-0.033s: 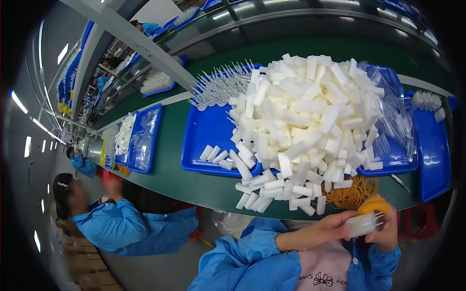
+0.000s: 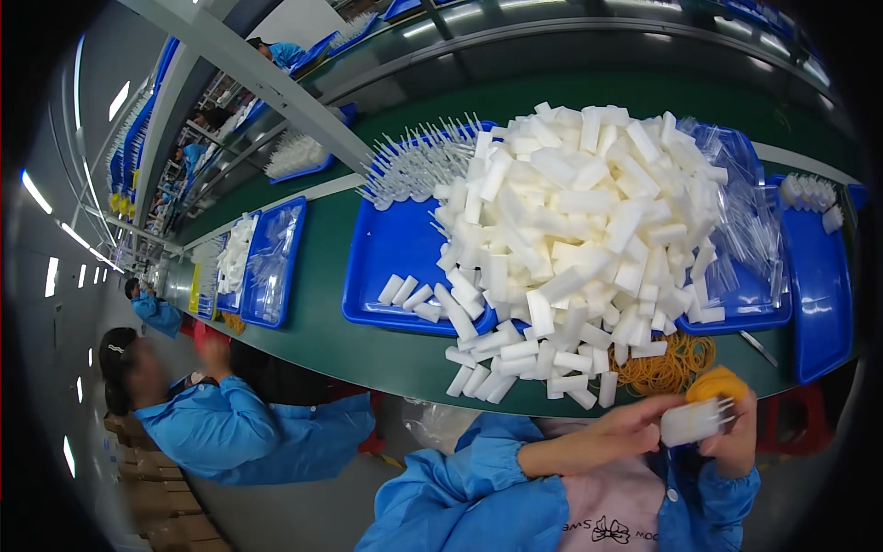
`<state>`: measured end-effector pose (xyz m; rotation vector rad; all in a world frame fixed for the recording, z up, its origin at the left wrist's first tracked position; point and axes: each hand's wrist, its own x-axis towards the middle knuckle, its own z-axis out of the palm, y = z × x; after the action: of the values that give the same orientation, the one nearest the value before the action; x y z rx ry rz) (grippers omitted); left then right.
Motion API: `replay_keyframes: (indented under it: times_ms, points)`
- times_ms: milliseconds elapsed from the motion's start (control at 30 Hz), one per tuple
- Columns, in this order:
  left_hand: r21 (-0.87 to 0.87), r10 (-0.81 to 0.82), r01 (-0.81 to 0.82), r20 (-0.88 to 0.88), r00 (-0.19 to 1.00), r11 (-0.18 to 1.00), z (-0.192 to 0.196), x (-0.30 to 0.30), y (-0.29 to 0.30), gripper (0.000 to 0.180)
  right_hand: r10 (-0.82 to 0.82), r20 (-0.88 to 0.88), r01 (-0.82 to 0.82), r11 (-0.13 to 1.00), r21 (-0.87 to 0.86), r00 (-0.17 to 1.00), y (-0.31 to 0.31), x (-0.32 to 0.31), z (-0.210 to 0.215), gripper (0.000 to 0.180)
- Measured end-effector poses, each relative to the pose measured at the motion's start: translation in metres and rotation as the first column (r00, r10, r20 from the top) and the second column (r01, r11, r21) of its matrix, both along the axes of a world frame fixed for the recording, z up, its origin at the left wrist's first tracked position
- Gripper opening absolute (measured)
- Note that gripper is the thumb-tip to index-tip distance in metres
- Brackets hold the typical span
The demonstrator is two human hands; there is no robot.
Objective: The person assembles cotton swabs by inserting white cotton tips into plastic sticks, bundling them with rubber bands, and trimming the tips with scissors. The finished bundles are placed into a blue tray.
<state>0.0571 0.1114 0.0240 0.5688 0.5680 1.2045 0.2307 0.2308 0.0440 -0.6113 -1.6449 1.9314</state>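
A white block-shaped bundle (image 2: 688, 423), several thin clear prongs sticking out of its right end, is held between my hands over the table's near edge at the lower right. The fingers of my left hand (image 2: 639, 425) are closed on its left end. My right hand (image 2: 736, 442) curls round the pronged end, its fingertips partly hidden. A yellow-orange bunch (image 2: 717, 383) sits against the fingers of my right hand; it resembles the rubber bands (image 2: 676, 363) piled just beyond on the table. A large heap of white foam pieces (image 2: 589, 212) rises to the left of these.
Blue trays (image 2: 368, 276) lie under and beside the heap. Clear tubes (image 2: 418, 161) stand at its left, and clear plastic pieces (image 2: 740, 212) lie at its right. Tweezers (image 2: 759, 348) rest near another blue tray (image 2: 819, 294). A co-worker in a blue smock (image 2: 239, 432) sits at the left.
Both hands have shifted slightly to the right with the white bundle, and the prongs have tilted a little upward. The heap and trays look the same.
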Motion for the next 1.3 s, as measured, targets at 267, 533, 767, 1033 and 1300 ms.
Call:
replay_keyframes:
  times_ms: [267,533,767,1033,1300]
  points:
    - [0.258,0.344,-0.252,-0.433,0.833,0.933,0.004,-0.010,0.005,0.061,-0.166,-0.195,0.062,0.891,-0.449,0.967,-0.002,-0.015,-0.001,0.064]
    - [0.195,0.340,-0.283,-0.415,0.844,0.939,0.005,-0.004,0.007,0.053,-0.251,-0.158,0.140,0.850,-0.508,0.955,-0.017,-0.018,-0.006,0.071]
    - [0.201,0.354,-0.298,-0.370,0.859,0.933,0.006,-0.006,0.005,0.053,-0.243,-0.152,0.131,0.843,-0.522,0.958,-0.019,-0.019,-0.006,0.070]
    - [0.137,0.332,-0.303,-0.408,0.851,0.943,0.008,-0.002,0.009,0.051,-0.245,-0.150,0.129,0.833,-0.538,0.958,-0.019,-0.019,-0.010,0.071]
    - [0.000,0.235,-0.244,-0.270,0.934,0.970,0.009,-0.002,0.012,0.053,-0.218,-0.242,0.032,0.803,-0.596,0.945,-0.014,-0.010,-0.020,0.065]
